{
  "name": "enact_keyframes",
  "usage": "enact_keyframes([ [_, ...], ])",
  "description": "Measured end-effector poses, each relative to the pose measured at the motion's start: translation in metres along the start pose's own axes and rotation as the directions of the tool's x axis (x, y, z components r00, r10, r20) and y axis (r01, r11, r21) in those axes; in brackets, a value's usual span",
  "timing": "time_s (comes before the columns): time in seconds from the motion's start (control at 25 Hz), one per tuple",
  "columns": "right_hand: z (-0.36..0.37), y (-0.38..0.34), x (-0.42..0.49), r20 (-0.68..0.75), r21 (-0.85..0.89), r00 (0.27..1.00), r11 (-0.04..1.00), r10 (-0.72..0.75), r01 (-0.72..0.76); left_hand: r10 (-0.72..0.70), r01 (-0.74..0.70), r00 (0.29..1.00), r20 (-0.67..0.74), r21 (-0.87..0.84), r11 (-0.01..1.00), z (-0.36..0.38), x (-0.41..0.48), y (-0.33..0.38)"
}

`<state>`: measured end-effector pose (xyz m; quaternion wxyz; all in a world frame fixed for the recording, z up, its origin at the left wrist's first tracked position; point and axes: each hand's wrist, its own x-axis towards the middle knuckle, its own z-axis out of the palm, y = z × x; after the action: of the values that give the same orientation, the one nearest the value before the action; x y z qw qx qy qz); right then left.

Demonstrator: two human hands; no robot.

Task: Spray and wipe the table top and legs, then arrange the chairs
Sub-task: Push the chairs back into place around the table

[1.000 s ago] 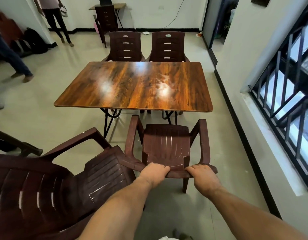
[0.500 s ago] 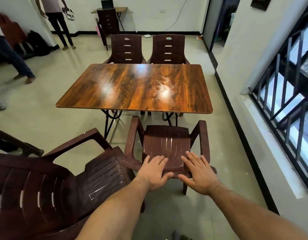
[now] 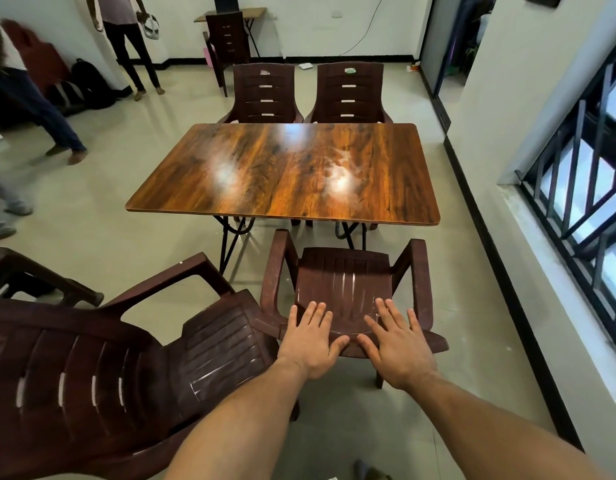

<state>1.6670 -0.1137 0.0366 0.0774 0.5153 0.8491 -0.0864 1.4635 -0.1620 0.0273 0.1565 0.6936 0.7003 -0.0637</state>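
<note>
The back of the near chair (image 3: 344,289) lies under the left hand (image 3: 311,344) and right hand (image 3: 398,348), so its top rail is mostly covered. The legs of the bench (image 3: 282,174) show only in part beneath its near edge. The seats of the two far chairs (image 3: 265,95) are hidden behind the bench. The tilted chair (image 3: 126,368) at lower left is cut off by the frame's edge. The walking person (image 3: 19,81) at far left is blurred and cropped. A dark object (image 3: 365,472) at the bottom edge cannot be identified.

Window daylight, glare on table (image 3: 282,174), edges warped.
</note>
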Motion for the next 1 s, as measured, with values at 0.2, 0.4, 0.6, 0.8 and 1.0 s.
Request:
enact_keyframes([
  [0.2,-0.005,0.011,0.005,0.005,0.003,1.0,1.0,-0.001,0.001,-0.005,0.005,0.999,0.032,0.003,1.0,-0.003,0.004,0.008],
  [0.4,-0.006,0.012,0.001,-0.007,-0.011,1.0,1.0,-0.009,0.009,-0.01,0.01,0.999,0.035,0.003,1.0,-0.003,0.002,0.013],
  [0.6,-0.006,0.009,0.001,-0.025,0.009,0.998,0.999,0.049,-0.049,-0.023,0.023,0.999,-0.023,-0.002,1.0,-0.003,-0.003,0.013],
  [0.8,-0.007,0.004,0.003,-0.028,0.013,0.999,0.999,0.046,-0.046,-0.032,0.032,0.999,-0.041,-0.016,0.999,-0.002,-0.004,0.013],
  [1.0,-0.006,-0.047,0.01,-0.075,0.044,0.997,0.999,-0.027,0.03,-0.031,0.03,0.993,-0.115,-0.013,0.999,-0.001,-0.024,-0.014],
])
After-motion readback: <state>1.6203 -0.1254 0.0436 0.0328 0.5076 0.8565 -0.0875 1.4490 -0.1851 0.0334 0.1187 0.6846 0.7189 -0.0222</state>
